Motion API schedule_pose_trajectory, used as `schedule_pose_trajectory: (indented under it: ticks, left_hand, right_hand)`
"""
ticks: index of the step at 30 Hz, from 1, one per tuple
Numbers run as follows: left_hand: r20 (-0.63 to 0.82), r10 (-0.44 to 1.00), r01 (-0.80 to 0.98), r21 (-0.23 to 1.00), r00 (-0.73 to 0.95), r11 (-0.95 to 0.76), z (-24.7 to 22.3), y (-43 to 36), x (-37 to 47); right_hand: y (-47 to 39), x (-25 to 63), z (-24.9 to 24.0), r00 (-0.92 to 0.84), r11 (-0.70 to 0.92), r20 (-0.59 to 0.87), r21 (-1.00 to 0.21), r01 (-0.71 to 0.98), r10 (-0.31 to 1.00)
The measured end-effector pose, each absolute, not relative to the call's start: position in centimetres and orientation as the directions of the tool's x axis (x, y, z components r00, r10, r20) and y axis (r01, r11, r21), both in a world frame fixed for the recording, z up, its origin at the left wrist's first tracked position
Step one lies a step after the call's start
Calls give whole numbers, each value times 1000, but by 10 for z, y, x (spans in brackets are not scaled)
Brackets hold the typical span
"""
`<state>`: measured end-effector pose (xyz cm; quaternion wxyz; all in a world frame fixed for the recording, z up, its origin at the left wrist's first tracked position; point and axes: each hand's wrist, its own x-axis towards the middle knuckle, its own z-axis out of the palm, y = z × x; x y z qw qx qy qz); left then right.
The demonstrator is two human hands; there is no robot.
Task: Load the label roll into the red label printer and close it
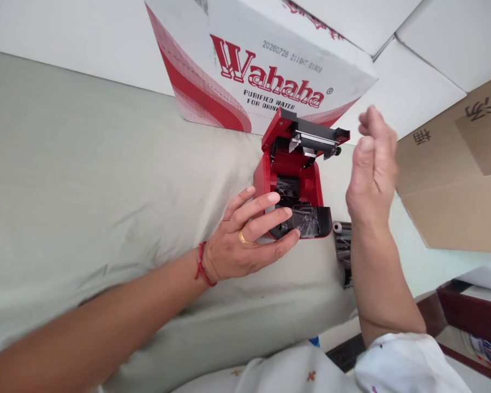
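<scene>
A small red and black machine, which looks like a label printer (258, 177), stands on the pale cloth with its lid (276, 131) raised. Dark, shiny film (305, 221) lies over its front edge and reaches inside. My left hand (251, 234) rests with fingers spread on the front left of the machine, fingertips by the film. Right of the raised lid, my right hand (372, 169) is held up, apart from the machine. Its fingers are stretched out, and I see nothing in them. A roll of dark film (343, 251) lies beside my right forearm, partly hidden by it.
Behind the machine stands a white and red Wahaha water carton (213, 71). More white boxes (429, 71) are stacked at the back right. A brown cardboard box (454, 185) stands at the right, above a dark red shelf (470, 314). Pale green cloth (65, 180) covers the surface.
</scene>
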<state>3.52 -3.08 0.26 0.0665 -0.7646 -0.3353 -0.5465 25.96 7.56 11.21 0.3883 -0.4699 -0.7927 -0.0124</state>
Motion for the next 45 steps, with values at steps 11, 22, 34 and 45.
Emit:
schedule_pose_trajectory:
  ticks: [11, 22, 34, 45]
  left_hand:
    - [901, 401, 666, 197, 166, -720, 6, -29, 37]
    - [832, 516, 564, 332, 204, -757, 4, -29, 35]
    - [776, 584, 461, 438, 239, -772, -1, -29, 34]
    - [804, 551, 583, 342, 224, -737, 3, -31, 37]
  right_hand:
    - [10, 266, 122, -361, 610, 520, -461, 645, 774]
    - [-17, 279, 100, -448, 612, 457, -324, 721, 769]
    - [-17, 272, 105, -473, 603, 464, -183, 777, 749]
    - [-15, 267, 81, -323, 587, 615, -291, 755, 719]
